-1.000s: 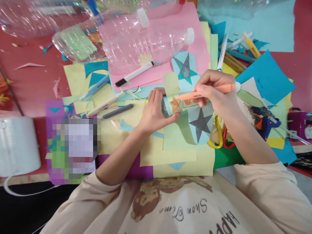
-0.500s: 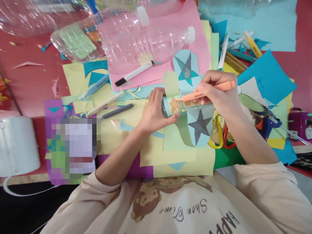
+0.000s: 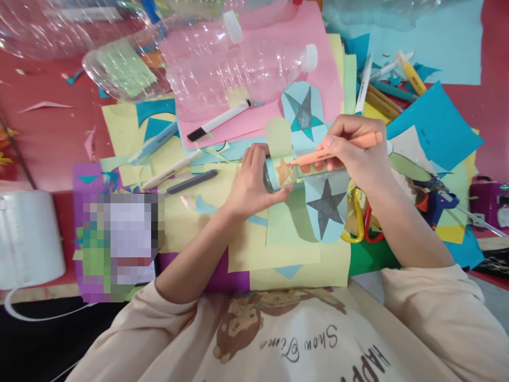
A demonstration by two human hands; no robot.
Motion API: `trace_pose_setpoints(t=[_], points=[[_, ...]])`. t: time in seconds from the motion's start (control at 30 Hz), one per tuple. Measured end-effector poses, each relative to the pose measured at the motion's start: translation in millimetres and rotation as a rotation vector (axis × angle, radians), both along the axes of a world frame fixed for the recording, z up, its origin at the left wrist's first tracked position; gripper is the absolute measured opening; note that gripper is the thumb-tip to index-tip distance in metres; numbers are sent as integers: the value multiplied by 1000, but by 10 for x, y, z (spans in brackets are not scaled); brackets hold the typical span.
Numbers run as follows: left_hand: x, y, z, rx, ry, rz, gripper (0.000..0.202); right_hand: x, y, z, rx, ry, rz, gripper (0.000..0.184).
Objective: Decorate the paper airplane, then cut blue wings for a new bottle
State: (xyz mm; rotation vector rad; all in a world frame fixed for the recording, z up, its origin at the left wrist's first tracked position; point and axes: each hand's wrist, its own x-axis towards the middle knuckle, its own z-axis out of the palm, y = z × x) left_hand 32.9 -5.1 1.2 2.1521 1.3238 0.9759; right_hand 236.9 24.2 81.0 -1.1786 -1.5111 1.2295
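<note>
Yellow sheets (image 3: 278,260): spread on the table in front of you.
Tube (image 3: 274,176): blue-papered, lying crosswise on those sheets.
Left hand (image 3: 251,183): you grip the tube's left end.
Right hand (image 3: 356,156): you pinch the orange marker (image 3: 338,150).
Marker tip: it touches the orange star (image 3: 283,173) on the tube.

I counted three drawn stars: one orange star (image 3: 283,172) on the single light-blue paper-wrapped tube (image 3: 272,171), one grey star on a light-blue cut-out (image 3: 328,206) near me, and one grey-and-teal star (image 3: 304,114) farther off. Four pens lay on the left: a black-capped white marker (image 3: 218,119), a light-blue pen (image 3: 155,140), a white pen (image 3: 170,170) and a dark grey pen (image 3: 191,182). I held one orange marker (image 3: 368,140). At least four clear plastic bottles (image 3: 246,74) lay on the far side. One white roll (image 3: 29,239) stood on the left and one blue glue gun (image 3: 435,201) lay on the right.
</note>
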Motion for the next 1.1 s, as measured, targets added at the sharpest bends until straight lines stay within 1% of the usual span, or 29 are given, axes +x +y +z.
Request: trace_pose_setpoints(t=[0.2,0.37,0.5,0.8,1.1], points=[[3,1,7,27,4,1,57,-17,-14,29,-11,30,8,29],[3,8,-4,52,1,4,57,-21,-23,46,13,46,-14,26],[3,4,-10,37,7,9,59,-8,-10,32,-7,30,-2,28],[-16,0,-22,5,0,5,59,-2,-5,26,-8,-26,-27,29],[-10,-4,-15,3,-2,8,60,21,14,14,-8,-24,-16,31]])
